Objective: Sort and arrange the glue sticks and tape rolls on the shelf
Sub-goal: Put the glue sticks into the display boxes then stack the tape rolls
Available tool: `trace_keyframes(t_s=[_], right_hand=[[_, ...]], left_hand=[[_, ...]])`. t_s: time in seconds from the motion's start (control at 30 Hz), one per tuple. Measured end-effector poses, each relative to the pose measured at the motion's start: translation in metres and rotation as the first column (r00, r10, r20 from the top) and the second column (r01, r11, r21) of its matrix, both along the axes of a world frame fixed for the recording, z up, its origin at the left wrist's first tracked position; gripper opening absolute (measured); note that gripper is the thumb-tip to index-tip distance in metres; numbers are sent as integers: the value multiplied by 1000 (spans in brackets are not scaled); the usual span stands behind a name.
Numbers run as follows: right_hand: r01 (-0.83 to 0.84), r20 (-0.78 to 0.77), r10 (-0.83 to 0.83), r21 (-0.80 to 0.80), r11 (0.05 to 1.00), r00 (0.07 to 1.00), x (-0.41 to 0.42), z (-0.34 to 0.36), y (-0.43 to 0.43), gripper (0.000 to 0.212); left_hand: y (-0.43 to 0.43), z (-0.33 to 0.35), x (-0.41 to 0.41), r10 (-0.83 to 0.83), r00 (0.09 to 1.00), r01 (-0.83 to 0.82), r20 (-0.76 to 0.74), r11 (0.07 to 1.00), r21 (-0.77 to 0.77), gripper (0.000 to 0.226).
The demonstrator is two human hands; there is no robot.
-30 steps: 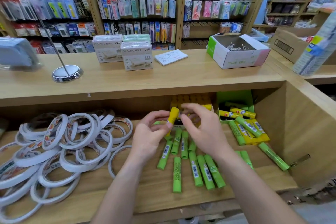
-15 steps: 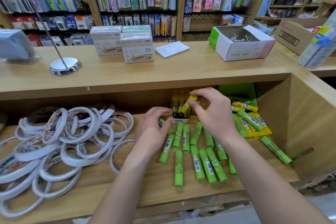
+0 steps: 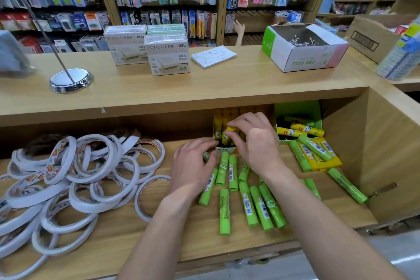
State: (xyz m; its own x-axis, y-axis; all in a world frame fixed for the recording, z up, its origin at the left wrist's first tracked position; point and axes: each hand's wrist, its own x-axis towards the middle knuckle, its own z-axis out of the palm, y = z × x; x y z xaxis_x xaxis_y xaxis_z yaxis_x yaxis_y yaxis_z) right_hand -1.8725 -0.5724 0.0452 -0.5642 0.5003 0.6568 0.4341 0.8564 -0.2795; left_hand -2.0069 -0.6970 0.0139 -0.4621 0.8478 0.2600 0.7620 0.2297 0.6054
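A person's right hand [image 3: 256,143] pinches a yellow glue stick [image 3: 229,135] between thumb and fingertips, the stick tilted at the mouth of the yellow box [image 3: 219,120] that stands at the back edge of the shelf [image 3: 177,238]. The forearm reaches in from the front edge. The left hand [image 3: 193,167] rests palm-down just before the box, fingers loosely curved and holding nothing, touching the green glue sticks [image 3: 254,207] scattered mid-shelf. Tape rolls [image 3: 79,177] lie heaped toward the left end

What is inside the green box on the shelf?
Two yellow glue sticks and one green stick lie in the green box; beneath them it is too dark to see.
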Motion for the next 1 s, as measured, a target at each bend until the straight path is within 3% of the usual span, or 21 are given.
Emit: trace_keyframes(t_s=[0.43, 0.7, 0.8, 0.87, 1.0], right_hand=[[97, 156, -119, 143, 985, 981, 0, -5, -7, 30], [76, 275, -80, 28, 997, 958, 9, 3, -12, 44], [91, 214, -80, -40, 995, 974, 32, 18, -18, 54], [126, 91, -117, -94, 988, 989, 66, 22, -21, 47], [318, -6, -327, -215, 923, 945, 162, 4, -26, 32]], left_hand=[[-1, 3, 1, 23, 998, -24, 52, 999, 23, 35], [-6, 17, 0, 68, 986, -82, 149, 993, 90, 22], [-14, 35, 11, 92, 986, -109, 136, 987, 121, 21], [-19, 44, 30, 77, 991, -90, 106, 988, 128, 20], [-20, 39, 100, -134, 991, 133, 8, 988, 81, 33]])
